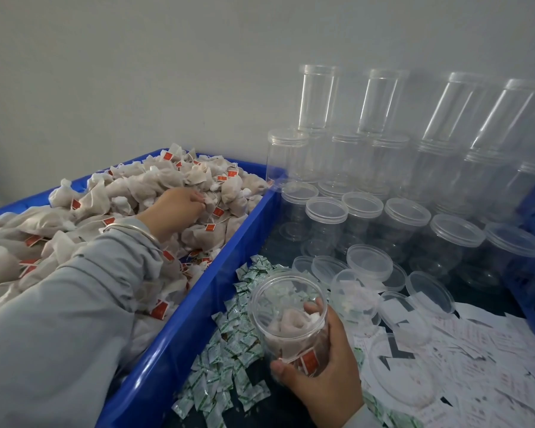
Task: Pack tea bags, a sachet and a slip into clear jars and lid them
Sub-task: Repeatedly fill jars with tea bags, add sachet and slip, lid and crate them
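Right hand (318,362) wraps around an open clear jar (291,319), tilted toward the camera, a few tea bags already inside, above the green-and-white sachets (229,350). Left hand (179,202) reaches well away into the blue bin (198,304), fingertips pinching at one bag in the tea bag heap (121,205), far too many to count. White slips (476,350) lie scattered at the right. Behind, lidded empty jars (393,168) stack up, four on the top tier, and several loose lids (369,262) sit beside the held jar.
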Motion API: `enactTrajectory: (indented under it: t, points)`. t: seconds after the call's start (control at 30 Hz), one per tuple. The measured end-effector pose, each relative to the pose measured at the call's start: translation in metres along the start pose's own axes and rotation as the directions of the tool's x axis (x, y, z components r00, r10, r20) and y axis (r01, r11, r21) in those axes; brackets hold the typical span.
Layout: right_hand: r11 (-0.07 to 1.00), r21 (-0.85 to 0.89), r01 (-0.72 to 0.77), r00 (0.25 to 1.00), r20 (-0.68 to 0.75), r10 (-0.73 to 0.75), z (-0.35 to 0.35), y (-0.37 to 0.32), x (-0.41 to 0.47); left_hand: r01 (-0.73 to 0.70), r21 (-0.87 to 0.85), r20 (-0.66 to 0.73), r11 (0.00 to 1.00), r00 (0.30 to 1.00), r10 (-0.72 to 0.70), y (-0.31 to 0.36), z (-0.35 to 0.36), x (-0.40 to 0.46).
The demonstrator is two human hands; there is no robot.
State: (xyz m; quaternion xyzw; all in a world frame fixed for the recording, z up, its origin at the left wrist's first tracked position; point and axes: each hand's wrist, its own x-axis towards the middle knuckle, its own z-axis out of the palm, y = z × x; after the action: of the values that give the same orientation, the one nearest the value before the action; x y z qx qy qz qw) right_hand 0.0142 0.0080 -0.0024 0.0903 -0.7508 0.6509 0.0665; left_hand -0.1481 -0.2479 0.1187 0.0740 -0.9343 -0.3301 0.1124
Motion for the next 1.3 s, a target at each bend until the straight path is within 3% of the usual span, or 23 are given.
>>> enactTrajectory:
  t: [0.13, 0.27, 0.33, 0.4, 0.5, 0.63, 0.77, 0.93, 1.03, 1.2, 1.3]
  points:
    - [1.0, -0.005, 0.007, 1.0, -0.005, -0.007, 0.0, -0.001, 0.0, -0.007, -0.345, -0.009, 0.939, 1.0, 0.004, 0.008, -0.006, -0.006]
    - [1.0, -0.014, 0.005, 1.0, -0.007, -0.005, 0.0, -0.002, 0.0, 0.059, -0.683, 0.127, 0.728, 0.991, 0.038, 0.016, -0.013, -0.016]
    - [1.0, -0.014, -0.004, 1.0, -0.001, 0.004, 0.001, -0.003, 0.0, 0.131, -0.811, 0.213, 0.571, 0.974, 0.078, 0.022, -0.015, -0.019]
    - [1.0, -0.018, -0.013, 1.0, 0.004, 0.013, 0.001, -0.003, 0.0, 0.178, -0.878, 0.258, 0.445, 0.958, 0.126, 0.028, -0.015, -0.023]
    - [0.999, -0.026, -0.033, 0.999, 0.013, 0.033, 0.001, -0.002, 0.0, 0.195, -0.904, 0.295, 0.379, 0.928, 0.226, 0.038, -0.014, -0.031]
    - [0.999, -0.027, -0.041, 0.999, 0.014, 0.041, 0.001, -0.001, 0.0, 0.232, -0.888, 0.396, 0.397, 0.824, 0.404, 0.048, -0.012, -0.045]
    - [0.999, -0.002, -0.044, 0.999, 0.014, 0.044, 0.002, -0.001, 0.0, 0.256, -0.832, 0.529, 0.493, 0.635, 0.563, 0.051, -0.009, -0.055]
    - [0.999, 0.031, -0.009, 1.0, -0.018, 0.009, 0.002, 0.0, 0.001, 0.215, -0.769, 0.629, 0.602, 0.421, 0.653, 0.051, -0.003, -0.064]
    - [0.999, 0.039, 0.019, 0.999, -0.038, -0.018, 0.002, -0.001, 0.001, 0.184, -0.763, 0.635, 0.62, 0.395, 0.664, 0.051, -0.002, -0.064]
    - [0.996, 0.081, 0.047, 0.998, -0.037, -0.044, 0.004, -0.005, 0.001, 0.131, -0.727, 0.647, 0.674, 0.462, 0.607, 0.048, 0.001, -0.06]
    - [0.993, 0.096, 0.067, 0.996, -0.062, -0.062, 0.003, -0.006, 0.0, -0.064, -0.625, 0.661, 0.778, 0.488, 0.57, 0.051, 0.005, -0.062]
